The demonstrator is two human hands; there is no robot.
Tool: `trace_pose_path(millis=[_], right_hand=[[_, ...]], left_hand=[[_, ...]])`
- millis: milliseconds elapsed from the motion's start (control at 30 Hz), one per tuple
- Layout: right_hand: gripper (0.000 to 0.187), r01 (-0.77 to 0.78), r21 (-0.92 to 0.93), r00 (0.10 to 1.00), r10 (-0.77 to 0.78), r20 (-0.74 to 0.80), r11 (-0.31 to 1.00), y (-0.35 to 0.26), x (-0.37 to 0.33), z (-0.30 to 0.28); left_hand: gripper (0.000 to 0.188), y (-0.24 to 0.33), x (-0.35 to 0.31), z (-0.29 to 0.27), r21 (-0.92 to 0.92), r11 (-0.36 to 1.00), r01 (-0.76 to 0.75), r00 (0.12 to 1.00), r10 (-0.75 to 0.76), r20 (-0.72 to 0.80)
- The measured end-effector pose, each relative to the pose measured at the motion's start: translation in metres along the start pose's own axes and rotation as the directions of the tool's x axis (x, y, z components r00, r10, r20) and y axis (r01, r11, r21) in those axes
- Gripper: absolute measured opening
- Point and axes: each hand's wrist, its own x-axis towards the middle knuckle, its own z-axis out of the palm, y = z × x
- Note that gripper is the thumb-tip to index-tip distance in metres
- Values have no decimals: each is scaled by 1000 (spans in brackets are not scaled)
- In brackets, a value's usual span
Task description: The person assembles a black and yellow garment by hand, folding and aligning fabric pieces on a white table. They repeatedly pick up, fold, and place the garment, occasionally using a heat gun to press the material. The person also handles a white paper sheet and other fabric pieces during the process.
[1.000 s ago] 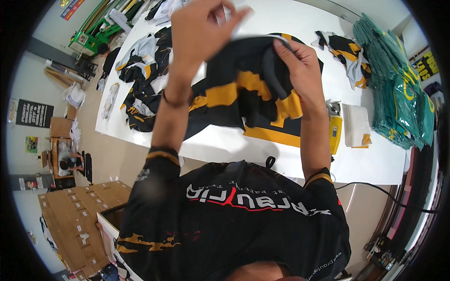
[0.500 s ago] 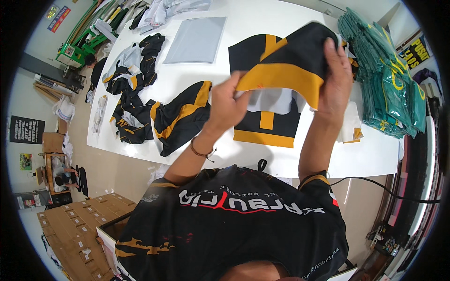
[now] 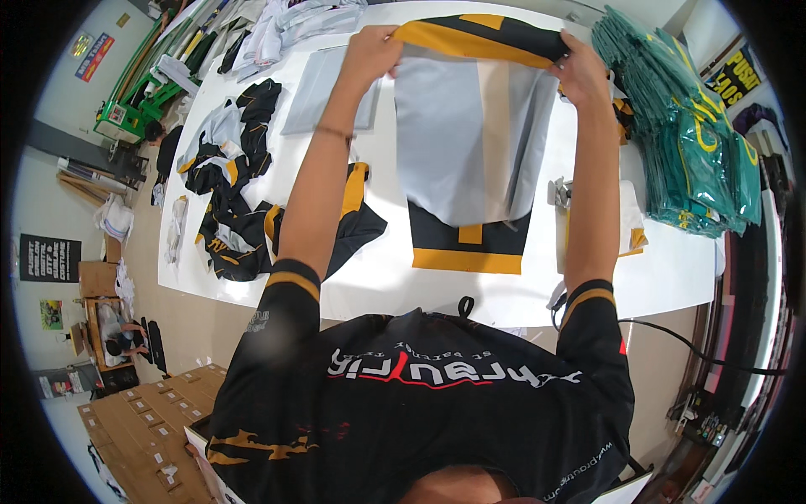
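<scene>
My left hand [image 3: 375, 55] and my right hand [image 3: 581, 71] each pinch a corner of a cut fabric piece [image 3: 445, 126], stretched between them at the table's far side. Its black and orange edge is folded over at the top, and the pale grey back faces me, crossed by a beige stripe. Beneath it lies a black fabric panel [image 3: 428, 239] with an orange band along its near edge; the raised piece hides much of it. Beside my left forearm rests another black and orange piece [image 3: 361, 227], partly covered by the arm.
Crumpled black and orange fabric [image 3: 239, 206] lies on the white table [image 3: 369, 294] at left, near a grey sheet [image 3: 306, 105]. Green bagged garments [image 3: 680, 151] are stacked at right. A metal object [image 3: 559, 193] sits by my right forearm. Two people are at far left, near cardboard boxes [image 3: 151, 412].
Both hands have moved up and away from me, spreading apart. The piece they hold has gone from bunched with its black side showing to hanging open with its grey back toward me.
</scene>
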Motion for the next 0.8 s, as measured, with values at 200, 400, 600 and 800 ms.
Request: trace_pose_path(millis=[200,400,600,800], right_hand=[[35,132,13,984,-133,118,991,-6,30,-11],[39,233,28,972,-234,31,972,-32,-52,-50],[42,43,-87,974,-61,-217,995,67,-148,-94],[45,-195,-228,962,141,-234,954,228,-175,-144]], left_hand=[[29,29,36,16,-617,780,-107,994,91,-58],[29,28,-17,28,-445,796,-410,906,298,-301],[31,-26,-156,72,-321,848,-423,906,403,-130],[41,-135,-225,139,-247,961,-126,990,139,36]])
